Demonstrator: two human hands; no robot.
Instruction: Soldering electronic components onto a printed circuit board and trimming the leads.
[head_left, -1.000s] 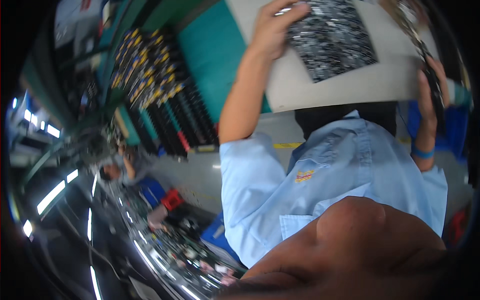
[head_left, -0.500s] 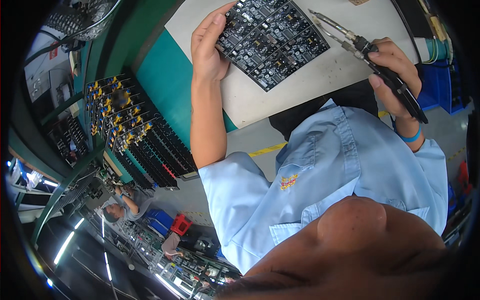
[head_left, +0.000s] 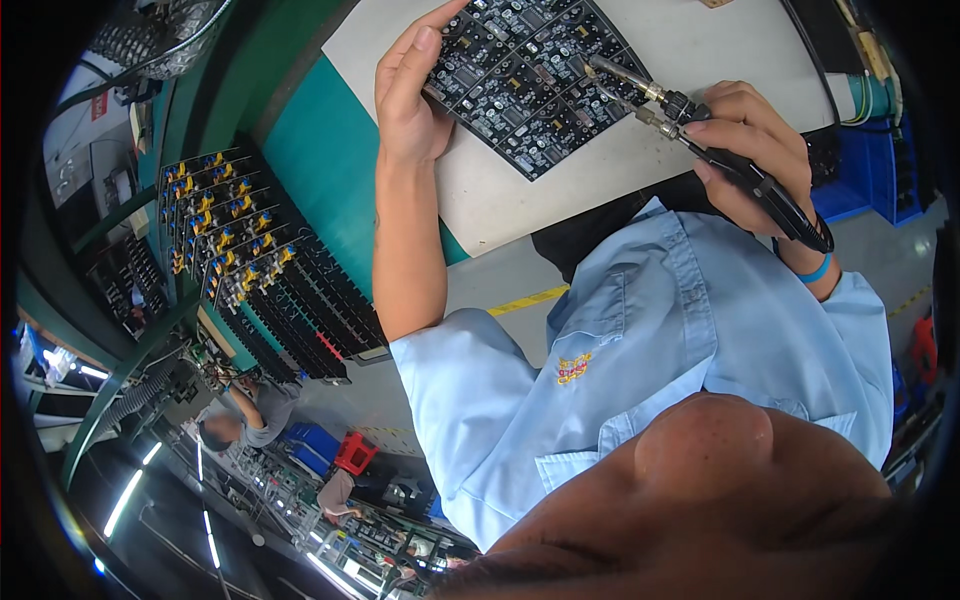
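My left hand grips the left edge of a black circuit board panel, which is divided into several small boards set with components. The panel is held at an angle over a pale sheet on the bench. In my right hand is a pair of black-handled soldering tweezers, fingers closed round the handle. Its two metal tips are apart and lie over the right part of the panel. Whether they touch a component I cannot tell.
A teal mat shows left of the sheet. Beyond it stand rows of boards with yellow and blue parts in black racks. Blue bins and cables are at the right. Another person works farther off at lower left.
My right hand has moved left with the soldering tweezers, bringing the tips from beside the panel to over it. My left hand and the panel have shifted only slightly.
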